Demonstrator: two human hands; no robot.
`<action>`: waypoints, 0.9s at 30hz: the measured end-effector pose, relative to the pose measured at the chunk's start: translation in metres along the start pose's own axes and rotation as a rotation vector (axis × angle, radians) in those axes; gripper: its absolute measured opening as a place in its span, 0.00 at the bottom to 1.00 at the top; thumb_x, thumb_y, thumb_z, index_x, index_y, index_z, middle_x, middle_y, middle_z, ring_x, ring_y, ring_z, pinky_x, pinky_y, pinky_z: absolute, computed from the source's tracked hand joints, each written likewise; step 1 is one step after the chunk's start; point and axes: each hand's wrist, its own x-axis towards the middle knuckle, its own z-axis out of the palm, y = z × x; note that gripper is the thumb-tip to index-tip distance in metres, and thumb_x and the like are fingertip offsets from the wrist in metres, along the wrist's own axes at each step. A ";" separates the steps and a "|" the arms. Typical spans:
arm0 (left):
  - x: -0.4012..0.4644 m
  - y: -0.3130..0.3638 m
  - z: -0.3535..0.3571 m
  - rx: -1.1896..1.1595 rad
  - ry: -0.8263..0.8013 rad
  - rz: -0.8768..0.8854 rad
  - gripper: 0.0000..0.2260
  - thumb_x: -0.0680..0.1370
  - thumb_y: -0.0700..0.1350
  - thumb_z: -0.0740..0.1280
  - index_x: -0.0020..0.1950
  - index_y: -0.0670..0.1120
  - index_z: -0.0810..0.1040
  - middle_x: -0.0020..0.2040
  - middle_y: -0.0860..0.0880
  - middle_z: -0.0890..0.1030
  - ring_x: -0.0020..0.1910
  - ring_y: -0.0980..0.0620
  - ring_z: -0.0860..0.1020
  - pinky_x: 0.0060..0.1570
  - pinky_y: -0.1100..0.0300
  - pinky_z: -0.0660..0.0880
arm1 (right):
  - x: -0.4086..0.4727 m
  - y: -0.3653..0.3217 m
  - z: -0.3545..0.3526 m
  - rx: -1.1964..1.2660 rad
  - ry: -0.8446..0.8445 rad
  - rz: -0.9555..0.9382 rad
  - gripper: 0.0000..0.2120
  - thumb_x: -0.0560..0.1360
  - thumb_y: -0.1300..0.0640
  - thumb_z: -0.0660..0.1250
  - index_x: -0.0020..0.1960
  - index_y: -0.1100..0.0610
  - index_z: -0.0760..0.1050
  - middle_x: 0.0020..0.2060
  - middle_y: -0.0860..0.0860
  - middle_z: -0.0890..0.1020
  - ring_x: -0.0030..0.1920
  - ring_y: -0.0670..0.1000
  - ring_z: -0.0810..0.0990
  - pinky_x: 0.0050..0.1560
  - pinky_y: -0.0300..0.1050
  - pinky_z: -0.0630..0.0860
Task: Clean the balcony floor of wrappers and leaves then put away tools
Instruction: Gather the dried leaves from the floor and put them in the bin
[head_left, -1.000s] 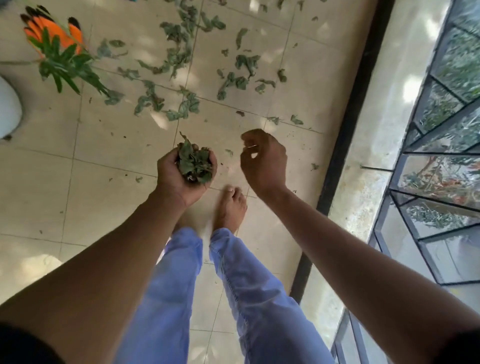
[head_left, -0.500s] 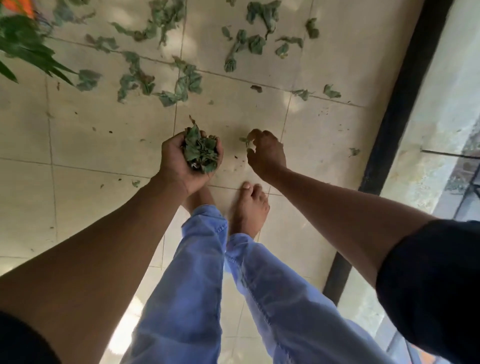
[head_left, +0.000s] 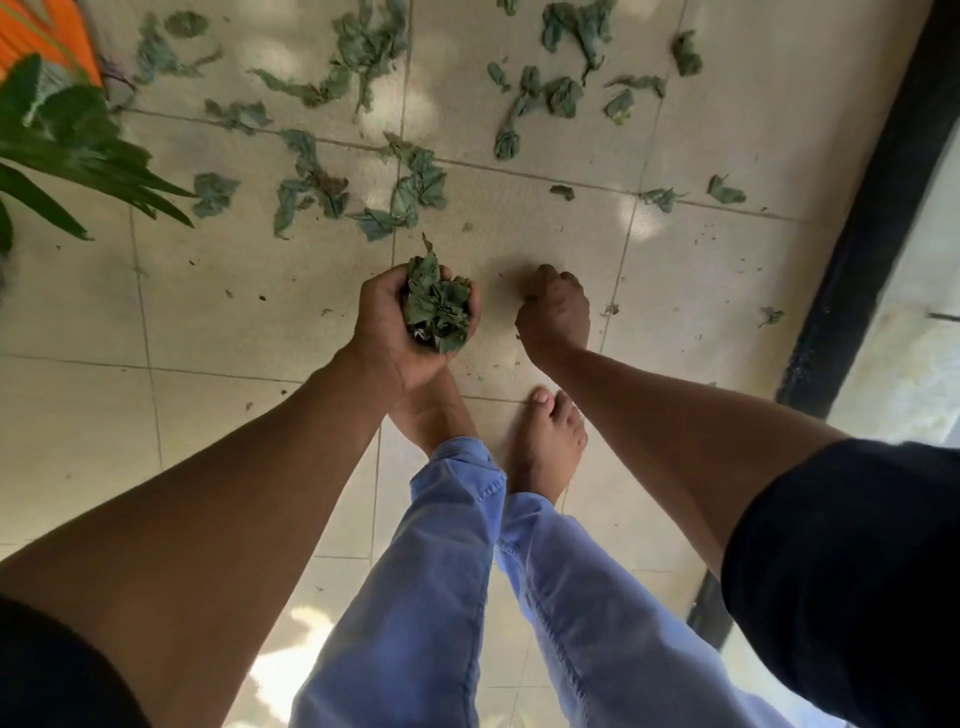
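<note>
A: Head view, looking straight down; what has the left hand (head_left: 402, 332) got?

B: Its grip is curled up around a bunch of leaves (head_left: 439, 306); palm upward, fingers cupping the clump from both sides; the bunch stands out of the fist with one pointed leaf tip aimed toward the far end of the floor, so its long axis runs away from the person.

A: And the right hand (head_left: 555, 312)?

B: Just beside the left, apart from it; knuckles up, fingers curled downward toward the tiled floor (head_left: 727, 249); whether that grip pinches anything I cannot tell, since the fingertips are hidden under the hand.

A: Where are the other leaves?

B: Scattered leaves (head_left: 311, 176) lie flat on the tiles beyond both hands, in loose clusters across the far tiles; another cluster (head_left: 550, 93) lies farther off to the right; a few single ones rest near the dark strip (head_left: 852, 249) along the right edge; they point every which way, no common direction.

A: Anything else?

B: Bare feet below the hands, the right foot (head_left: 545, 441) plainly visible, toes toward the leaves; blue trouser legs (head_left: 441, 597); a green plant (head_left: 62, 150) at the left edge with something orange (head_left: 47, 41) behind it; dark sleeves at both lower corners.
</note>
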 end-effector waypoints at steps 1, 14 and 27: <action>0.000 0.002 0.003 0.003 0.007 -0.007 0.14 0.80 0.46 0.62 0.40 0.40 0.79 0.44 0.43 0.78 0.45 0.43 0.80 0.44 0.55 0.82 | 0.000 -0.001 0.000 -0.010 -0.004 0.013 0.17 0.72 0.70 0.61 0.58 0.58 0.77 0.51 0.55 0.78 0.44 0.54 0.72 0.42 0.45 0.69; -0.072 -0.005 0.090 0.010 -0.010 -0.018 0.07 0.74 0.42 0.65 0.37 0.42 0.78 0.38 0.46 0.78 0.43 0.46 0.78 0.47 0.56 0.81 | -0.017 -0.003 -0.148 0.264 -0.042 0.278 0.07 0.71 0.62 0.71 0.46 0.51 0.82 0.42 0.45 0.84 0.40 0.48 0.82 0.39 0.37 0.75; -0.004 -0.001 0.155 0.115 -0.083 -0.028 0.12 0.81 0.44 0.60 0.41 0.41 0.77 0.40 0.43 0.77 0.39 0.45 0.79 0.41 0.54 0.82 | 0.037 0.047 -0.146 -0.114 0.153 0.113 0.15 0.79 0.59 0.54 0.65 0.56 0.65 0.60 0.64 0.74 0.60 0.69 0.75 0.58 0.61 0.70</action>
